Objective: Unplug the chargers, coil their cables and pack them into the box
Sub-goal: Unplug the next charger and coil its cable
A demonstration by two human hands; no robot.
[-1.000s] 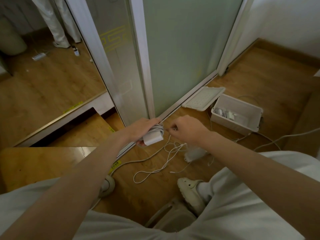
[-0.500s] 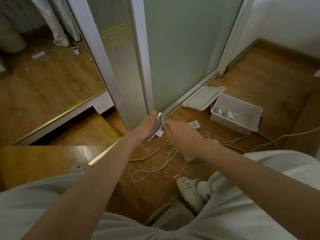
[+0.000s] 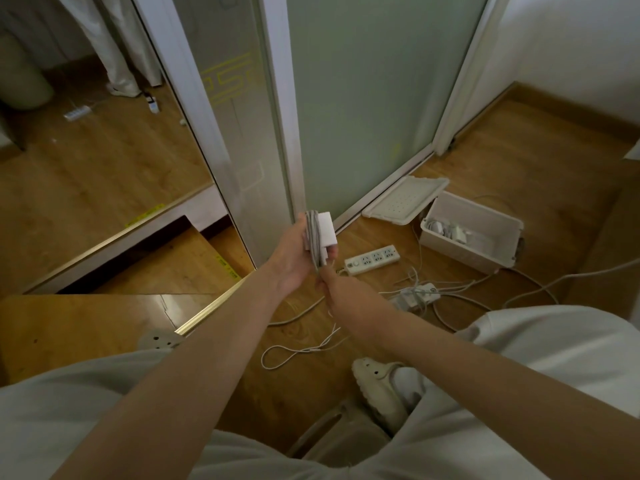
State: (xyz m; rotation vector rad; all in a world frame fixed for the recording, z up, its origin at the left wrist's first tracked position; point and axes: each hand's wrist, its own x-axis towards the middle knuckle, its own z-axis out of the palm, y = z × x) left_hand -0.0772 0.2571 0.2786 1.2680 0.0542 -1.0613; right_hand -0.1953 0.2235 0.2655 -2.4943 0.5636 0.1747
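Observation:
My left hand (image 3: 294,258) holds a white charger brick (image 3: 326,228) upright, with several turns of its white cable wound around it. My right hand (image 3: 343,292) is just below it, pinching that cable (image 3: 301,349), whose loose end trails down in a loop on the wooden floor. The open white box (image 3: 485,259) stands on the floor at the right with white chargers (image 3: 448,230) inside. A white power strip (image 3: 372,259) lies between my hands and the box. A second strip with an adapter (image 3: 415,295) lies nearer me among tangled cables.
The box lid (image 3: 403,199) leans against the frosted glass door's track. A mirror panel (image 3: 86,150) fills the left. A floor step with a round socket (image 3: 157,339) sits at lower left. My foot in a pale clog (image 3: 381,386) rests by a stool.
My left hand has turned the charger from lying flat to upright and lifted it. The right hand dropped below it along the cable. The floor loop has shrunk and the power strip is uncovered.

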